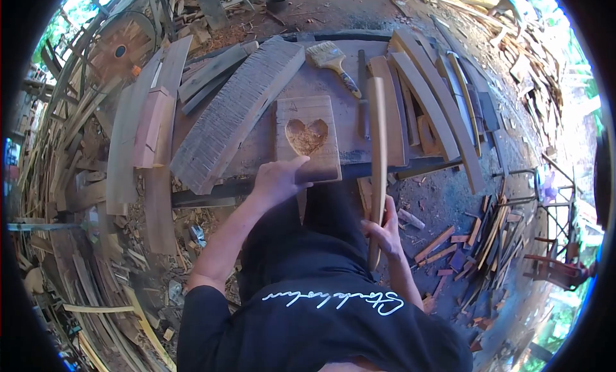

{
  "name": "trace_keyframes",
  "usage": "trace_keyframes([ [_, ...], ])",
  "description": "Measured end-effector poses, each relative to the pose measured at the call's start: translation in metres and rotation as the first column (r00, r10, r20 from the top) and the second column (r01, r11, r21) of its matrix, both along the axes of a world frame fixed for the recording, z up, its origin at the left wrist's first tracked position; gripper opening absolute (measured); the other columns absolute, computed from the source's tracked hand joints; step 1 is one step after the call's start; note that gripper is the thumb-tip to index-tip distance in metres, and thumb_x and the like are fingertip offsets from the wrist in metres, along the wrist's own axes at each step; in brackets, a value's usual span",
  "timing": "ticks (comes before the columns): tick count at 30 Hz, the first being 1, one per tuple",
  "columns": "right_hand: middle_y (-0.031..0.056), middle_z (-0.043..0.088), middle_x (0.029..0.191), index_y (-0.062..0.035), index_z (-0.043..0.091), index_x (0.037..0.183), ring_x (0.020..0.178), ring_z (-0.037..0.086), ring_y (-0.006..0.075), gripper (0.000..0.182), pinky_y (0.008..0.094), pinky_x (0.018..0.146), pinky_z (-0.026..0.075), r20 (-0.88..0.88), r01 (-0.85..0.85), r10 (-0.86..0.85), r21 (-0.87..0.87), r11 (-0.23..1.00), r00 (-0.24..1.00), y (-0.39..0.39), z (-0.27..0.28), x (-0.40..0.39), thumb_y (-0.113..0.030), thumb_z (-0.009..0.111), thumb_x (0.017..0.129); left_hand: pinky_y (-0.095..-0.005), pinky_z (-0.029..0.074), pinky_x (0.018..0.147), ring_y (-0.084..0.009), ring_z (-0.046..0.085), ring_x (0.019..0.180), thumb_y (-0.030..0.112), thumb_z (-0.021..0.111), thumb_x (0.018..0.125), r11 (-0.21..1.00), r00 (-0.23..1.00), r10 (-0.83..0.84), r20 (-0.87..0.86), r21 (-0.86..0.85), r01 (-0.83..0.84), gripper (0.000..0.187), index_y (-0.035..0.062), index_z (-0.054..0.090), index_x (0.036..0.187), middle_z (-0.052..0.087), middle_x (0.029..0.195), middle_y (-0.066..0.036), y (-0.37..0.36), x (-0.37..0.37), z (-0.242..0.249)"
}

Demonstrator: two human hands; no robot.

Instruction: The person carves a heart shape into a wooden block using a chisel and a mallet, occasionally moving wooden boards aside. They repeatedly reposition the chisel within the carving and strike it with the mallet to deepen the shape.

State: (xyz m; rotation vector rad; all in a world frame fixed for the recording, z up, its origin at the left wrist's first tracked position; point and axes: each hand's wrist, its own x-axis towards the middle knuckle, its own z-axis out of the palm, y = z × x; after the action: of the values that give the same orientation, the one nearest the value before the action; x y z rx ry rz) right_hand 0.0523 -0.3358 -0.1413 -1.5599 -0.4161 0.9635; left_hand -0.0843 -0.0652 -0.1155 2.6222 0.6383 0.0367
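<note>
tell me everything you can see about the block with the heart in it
The block is thick, roughly rectangular, pale brown wood. A rough-floored, heart-shaped recess is cut into its upper face, with a small triangle marked near the far left corner. It lies face up at the near edge of the workbench; the left hand touches its near end, thumb by the heart's tip.

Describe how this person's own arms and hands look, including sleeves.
The left hand and right hand wear no gloves. No watch shows on either wrist. Both forearms are uncovered below a black shirt's short sleeves.
</note>
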Motion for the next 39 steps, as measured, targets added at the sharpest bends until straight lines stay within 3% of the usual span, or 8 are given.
trace_keyframes([
  [3, 0.0025, 0.055, 0.081, -0.0099, 0.041, 0.121, 0.062, 0.057, 0.0105, 0.058, 0.0243, 0.054, 0.049, 0.026, 0.117, -0.12, 0.083, 0.99, 0.992, 0.001, 0.006, 0.006, -0.006, 0.072, 0.073, -0.0444, 0.055, 0.075, -0.0338, 0.069, 0.082, 0.035, 0.081, 0.074, 0.996, 0.974, 0.06, 0.217, -0.083, -0.043, 0.044, 0.0118, 0.066, 0.109, 0.071, 0.088, -0.012, -0.018, 0.013, 0.008],
  [5, 0.0015, 0.053, 0.08, -0.01, 0.043, 0.115, 0.06, 0.055, 0.0101, 0.047, 0.0246, 0.052, 0.048, 0.119, 0.184, -0.187, 0.039, 0.982, 0.975, -0.001, 0.007, 0.014, -0.007, 0.069, 0.076, -0.0425, 0.054, 0.075, -0.0305, 0.069, 0.081, 0.03, 0.081, 0.072, 0.99, 0.84, -0.1, 0.533, -0.034, 0.14, 0.036, 0.0129, 0.067, 0.1, 0.07, 0.086, -0.009, -0.036, 0.034, 0.008],
  [13, 0.0058, 0.053, 0.08, -0.0074, 0.043, 0.121, 0.054, 0.054, 0.0135, 0.05, 0.0257, 0.05, 0.048, 0.155, 0.435, -0.474, 0.229, 0.871, 0.867, -0.03, 0.03, 0.028, -0.006, 0.065, 0.076, -0.0408, 0.042, 0.061, -0.0295, 0.061, 0.068, 0.018, 0.078, 0.062, 0.968, 0.556, -0.102, 0.825, -0.046, 0.246, 0.028, 0.0123, 0.057, 0.08, 0.059, 0.071, -0.006, -0.063, 0.12, 0.008],
  [32, 0.0094, 0.052, 0.08, 0.0004, 0.036, 0.127, 0.06, 0.055, 0.0163, 0.059, 0.029, 0.06, 0.051, 0.274, 0.441, -0.626, 0.512, 0.737, 0.73, -0.036, 0.096, 0.013, -0.007, 0.064, 0.074, -0.0412, 0.048, 0.058, -0.0331, 0.065, 0.065, 0.016, 0.078, 0.061, 0.934, 0.561, 0.016, 0.828, -0.212, 0.286, 0.028, 0.0114, 0.055, 0.076, 0.061, 0.066, -0.009, -0.042, 0.142, 0.002],
  [35, 0.0097, 0.053, 0.081, 0.0004, 0.038, 0.129, 0.066, 0.054, 0.0148, 0.059, 0.0295, 0.061, 0.05, 0.424, 0.343, -0.545, 0.465, 0.816, 0.723, -0.044, 0.079, 0.019, -0.005, 0.062, 0.075, -0.0453, 0.049, 0.062, -0.035, 0.066, 0.07, 0.021, 0.08, 0.062, 0.918, 0.596, 0.05, 0.802, -0.272, 0.289, 0.029, 0.0113, 0.058, 0.078, 0.064, 0.07, -0.01, -0.038, 0.143, 0.005],
  [37, 0.0077, 0.052, 0.079, -0.0019, 0.044, 0.122, 0.068, 0.053, 0.0122, 0.052, 0.0279, 0.059, 0.047, 0.829, 0.113, -0.192, 0.156, 0.981, 0.525, -0.039, 0.067, 0.016, -0.005, 0.065, 0.074, -0.0447, 0.05, 0.063, -0.0357, 0.066, 0.071, 0.022, 0.08, 0.062, 0.912, 0.593, 0.092, 0.8, -0.307, 0.272, 0.029, 0.0106, 0.059, 0.077, 0.064, 0.07, -0.011, -0.037, 0.142, 0.008],
  [38, 0.0077, 0.052, 0.079, -0.0019, 0.044, 0.122, 0.068, 0.053, 0.0122, 0.052, 0.0279, 0.059, 0.047, 0.831, 0.112, -0.194, 0.159, 0.981, 0.521, -0.037, 0.068, 0.012, -0.005, 0.065, 0.074, -0.0447, 0.05, 0.063, -0.0357, 0.066, 0.071, 0.022, 0.08, 0.062, 0.913, 0.589, 0.09, 0.803, -0.303, 0.273, 0.029, 0.0106, 0.059, 0.077, 0.064, 0.07, -0.011, -0.035, 0.143, 0.008],
  [39, 0.0064, 0.051, 0.079, -0.0024, 0.045, 0.119, 0.068, 0.053, 0.0113, 0.049, 0.0275, 0.06, 0.047, 0.698, 0.185, -0.159, 0.038, 0.982, 0.698, -0.037, 0.069, 0.006, -0.004, 0.066, 0.074, -0.0447, 0.05, 0.063, -0.0362, 0.066, 0.071, 0.022, 0.081, 0.062, 0.902, 0.592, 0.106, 0.799, -0.328, 0.282, 0.029, 0.0104, 0.059, 0.077, 0.064, 0.07, -0.012, -0.034, 0.142, 0.008],
])
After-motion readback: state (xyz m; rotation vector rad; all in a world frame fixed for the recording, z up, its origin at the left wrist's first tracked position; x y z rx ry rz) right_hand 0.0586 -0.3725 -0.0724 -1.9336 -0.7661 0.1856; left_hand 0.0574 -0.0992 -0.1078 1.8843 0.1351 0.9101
